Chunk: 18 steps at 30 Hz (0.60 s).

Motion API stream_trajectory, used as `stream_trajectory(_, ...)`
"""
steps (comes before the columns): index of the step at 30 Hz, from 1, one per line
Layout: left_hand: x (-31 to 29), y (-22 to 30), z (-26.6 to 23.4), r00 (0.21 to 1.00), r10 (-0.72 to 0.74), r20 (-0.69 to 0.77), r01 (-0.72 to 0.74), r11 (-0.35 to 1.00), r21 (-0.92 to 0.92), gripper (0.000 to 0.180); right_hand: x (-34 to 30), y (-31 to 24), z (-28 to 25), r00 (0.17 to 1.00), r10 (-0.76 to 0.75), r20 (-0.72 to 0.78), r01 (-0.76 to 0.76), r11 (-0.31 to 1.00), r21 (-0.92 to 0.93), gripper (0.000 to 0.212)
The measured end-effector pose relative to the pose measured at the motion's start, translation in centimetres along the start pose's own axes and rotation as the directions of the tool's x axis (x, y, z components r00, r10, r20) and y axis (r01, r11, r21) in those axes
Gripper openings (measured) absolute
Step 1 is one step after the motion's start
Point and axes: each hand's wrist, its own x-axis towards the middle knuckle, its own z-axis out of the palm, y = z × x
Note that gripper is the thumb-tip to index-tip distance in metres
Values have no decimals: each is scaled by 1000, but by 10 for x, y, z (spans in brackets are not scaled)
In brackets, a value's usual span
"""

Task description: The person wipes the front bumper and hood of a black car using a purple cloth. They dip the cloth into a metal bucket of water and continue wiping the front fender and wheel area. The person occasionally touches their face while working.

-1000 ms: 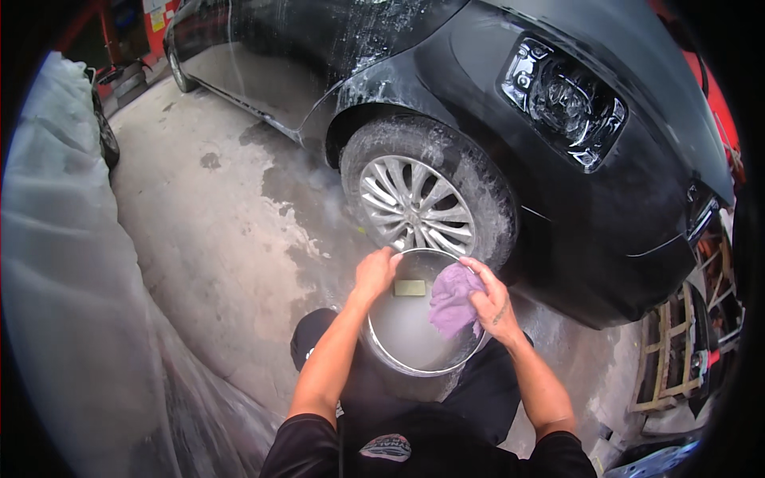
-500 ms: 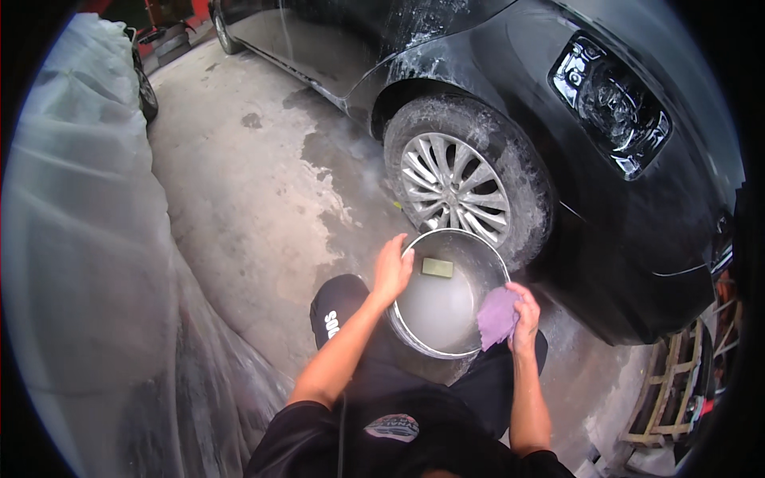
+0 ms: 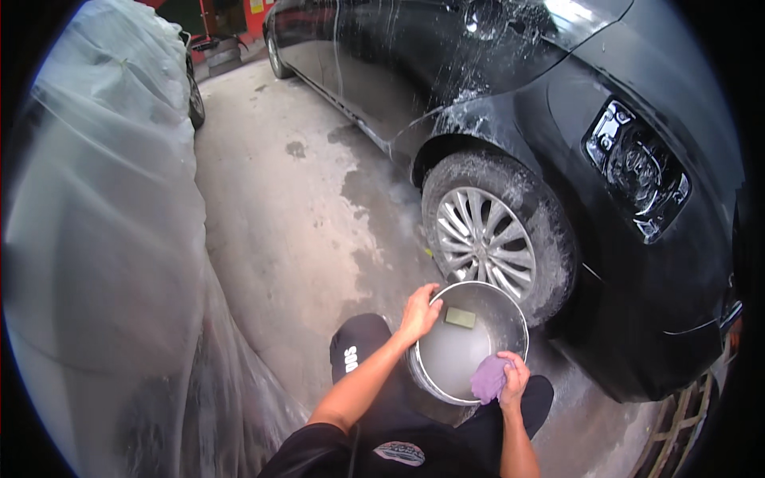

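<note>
A round bucket point(image 3: 502, 305) of cloudy whitish water stands between my knees, close to the car's front wheel. My left hand point(image 3: 419, 315) is closed on its left rim, thumb on the inner side. A small olive-green rectangular block point(image 3: 460, 318) shows in the bucket against the far side; whether it floats cannot be told. My right hand point(image 3: 514, 379) grips a crumpled purple cloth point(image 3: 488, 379) over the near right part of the bucket. The cloth hides some of the rim and water there.
A black car point(image 3: 510, 119) with whitish streaks fills the right side, its wheel point(image 3: 482, 239) just beyond the bucket. Translucent plastic sheeting point(image 3: 111, 239) drapes a bulky shape at left. Wet patches mark the concrete floor point(image 3: 271, 207). A slatted frame point(image 3: 677, 430) lies at lower right.
My right hand has moved inward from the right rim, bringing the purple cloth over the water, where it looks more bunched. The left hand stays on the rim. The whole view has shifted.
</note>
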Motion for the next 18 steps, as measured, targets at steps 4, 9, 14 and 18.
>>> stream_trajectory(4, 0, -8, 0, 1000, 26, -6, -26, 1000, -2, 44, 3, 1, 0, 1000, 2, 6, -2, 999, 50, 36)
stream_trajectory(9, 1, -13, 5, 994, 101, -34, -101, 995, -10, 41, 4, -4, -4, 1000, 29, -1, -28, 991, 131, 37)
stream_trajectory(14, -2, -8, 4, 998, 54, -36, -54, 999, 1, 39, 3, -8, -9, 997, 60, 46, -65, 993, 100, 38)
stream_trajectory(18, -7, -6, 6, 996, 71, -49, -68, 997, 48, 43, 4, -1, -11, 1000, -12, 16, 11, 998, 61, 39)
